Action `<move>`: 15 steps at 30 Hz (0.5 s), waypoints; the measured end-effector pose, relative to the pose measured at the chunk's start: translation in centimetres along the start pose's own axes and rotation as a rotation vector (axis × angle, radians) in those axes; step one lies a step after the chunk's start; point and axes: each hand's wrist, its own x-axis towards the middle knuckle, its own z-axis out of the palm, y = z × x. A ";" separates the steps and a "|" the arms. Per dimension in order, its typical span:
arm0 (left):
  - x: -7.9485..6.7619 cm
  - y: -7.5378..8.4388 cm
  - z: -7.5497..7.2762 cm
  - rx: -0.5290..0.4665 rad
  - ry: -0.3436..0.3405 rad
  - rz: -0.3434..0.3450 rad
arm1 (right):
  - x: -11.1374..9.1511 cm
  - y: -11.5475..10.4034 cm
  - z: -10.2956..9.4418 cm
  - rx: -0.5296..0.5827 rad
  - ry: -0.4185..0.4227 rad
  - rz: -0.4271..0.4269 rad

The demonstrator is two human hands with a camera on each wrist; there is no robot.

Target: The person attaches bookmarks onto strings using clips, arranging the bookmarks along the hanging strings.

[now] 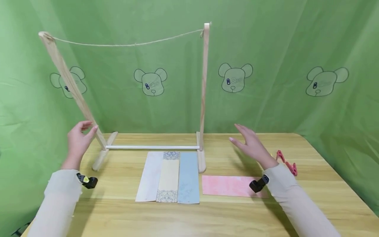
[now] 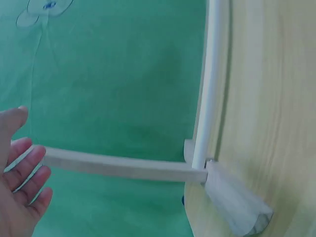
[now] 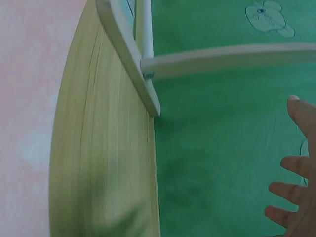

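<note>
- Left hand (image 1: 80, 138): raised, just beside lower part of left post (image 1: 66, 74); fingers loosely bent, thumb apart, medium gap, holding nothing. Can't tell if it touches the post.
- Right hand (image 1: 251, 143): up over table, right of right post (image 1: 204, 82) and apart from it; fingers extended, thumb spread, wide, holding nothing.
- Forearms: both reach forward, light sleeves, black camera (image 1: 87, 181) on left wrist, another (image 1: 258, 184) on right.
- Pink strip (image 1: 226, 185): flat, lying crosswise, right end under right wrist camera in head view.
- Red clips (image 1: 291, 168): on table, beside right forearm, partly hidden.
- Blue strip (image 1: 188, 177), cream strip (image 1: 168, 174) with blue lace-pattern ends, whitish strip (image 1: 149, 177): flat, side by side, right to left, between the hands, nearer the wearer than white rod (image 1: 151, 147).
- Rod joins both posts low down; string (image 1: 118, 45) sags between their tops.
- Wood-grain table (image 1: 133, 223) underneath; green curtain (image 1: 183, 112) with bear-head outlines behind.
</note>
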 end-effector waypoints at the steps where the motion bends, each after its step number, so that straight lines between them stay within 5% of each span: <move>1: 0.2 -0.1 -0.2 -0.009 0.017 -0.033 | 0.2 -0.4 0.1 0.003 0.009 0.003; 5: 1.1 -0.5 -0.7 -0.044 0.060 -0.130 | 1.3 -2.0 0.2 0.032 0.056 -0.004; 15: 3.2 0.1 -0.8 -0.097 0.069 -0.219 | 4.1 -6.8 0.7 0.169 0.182 0.017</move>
